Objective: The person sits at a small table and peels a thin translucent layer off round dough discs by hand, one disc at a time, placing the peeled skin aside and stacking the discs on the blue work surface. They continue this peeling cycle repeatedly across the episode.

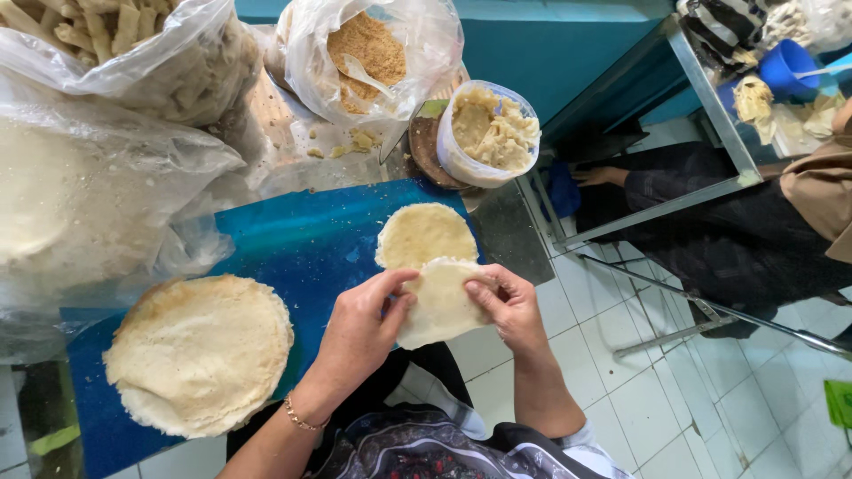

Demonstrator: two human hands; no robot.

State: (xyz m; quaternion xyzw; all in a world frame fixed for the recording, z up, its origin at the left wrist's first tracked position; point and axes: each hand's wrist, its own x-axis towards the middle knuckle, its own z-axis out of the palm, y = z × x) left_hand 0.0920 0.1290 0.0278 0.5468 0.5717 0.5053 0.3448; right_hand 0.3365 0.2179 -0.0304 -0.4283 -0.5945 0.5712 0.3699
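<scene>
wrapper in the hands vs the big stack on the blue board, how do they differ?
The held wrapper is a single thin round, lifted and bent between the left hand and right hand; the stack is many layers lying flat on the blue board. The stack is clearly wider across than the held wrapper. The stack shows browned, ragged edges; the held wrapper's edge looks smoother and paler. Both are round, pale cream sheets.

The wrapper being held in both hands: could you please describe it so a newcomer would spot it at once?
Start at the blue board and find its near right edge. There the left hand and right hand pinch one pale round wrapper. Unlike the flat wrapper behind and the big stack, it is lifted.
</scene>
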